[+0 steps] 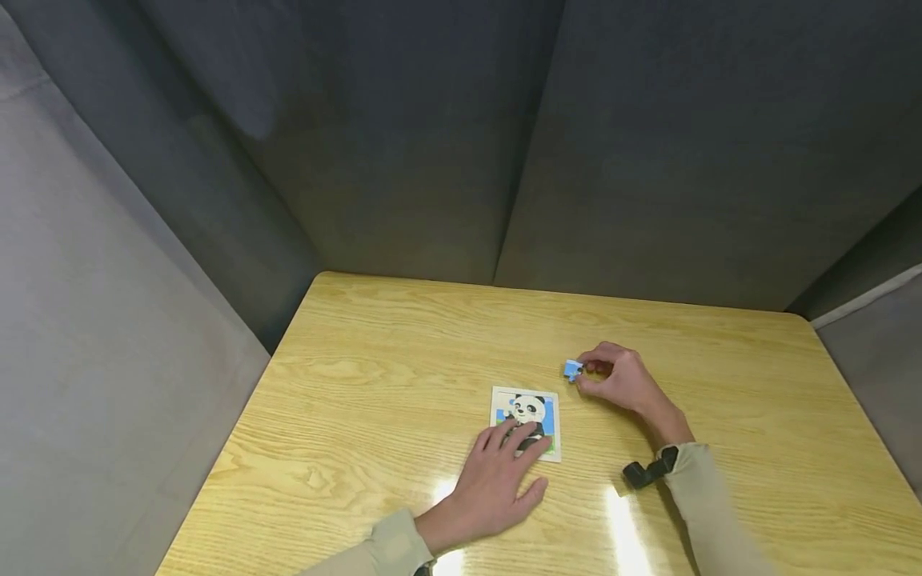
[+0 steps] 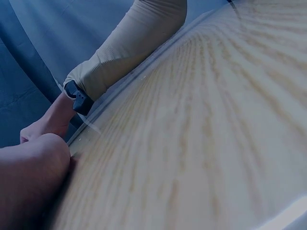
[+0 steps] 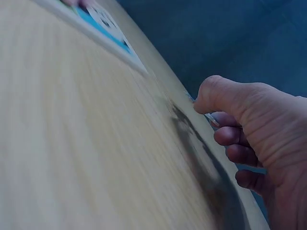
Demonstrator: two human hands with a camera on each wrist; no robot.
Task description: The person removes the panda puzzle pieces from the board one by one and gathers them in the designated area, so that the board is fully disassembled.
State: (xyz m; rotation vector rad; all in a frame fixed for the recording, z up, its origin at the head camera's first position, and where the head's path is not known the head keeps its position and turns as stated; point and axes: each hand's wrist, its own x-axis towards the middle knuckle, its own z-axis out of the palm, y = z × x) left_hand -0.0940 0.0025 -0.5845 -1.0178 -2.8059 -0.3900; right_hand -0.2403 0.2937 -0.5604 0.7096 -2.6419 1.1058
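Observation:
A square panda jigsaw puzzle (image 1: 551, 415) in a pale frame lies flat on the wooden table. Its upper left shows a bare pale patch beside the panda's head. My left hand (image 1: 493, 484) rests on the puzzle's lower part with fingers spread, covering some of the picture. Up and to the right of the frame, my right hand (image 1: 618, 378) pinches a small blue puzzle piece (image 1: 572, 370) between thumb and fingers. In the right wrist view, the thumb and curled fingers of the right hand (image 3: 254, 124) largely hide that piece, and a frame corner shows at the top.
The wooden table (image 1: 360, 384) reaches to grey curtains (image 1: 403, 160) at the back and sides. A black wrist device (image 1: 648, 470) sits on the right forearm near the beige sleeve. Bright reflections lie on the table's front part.

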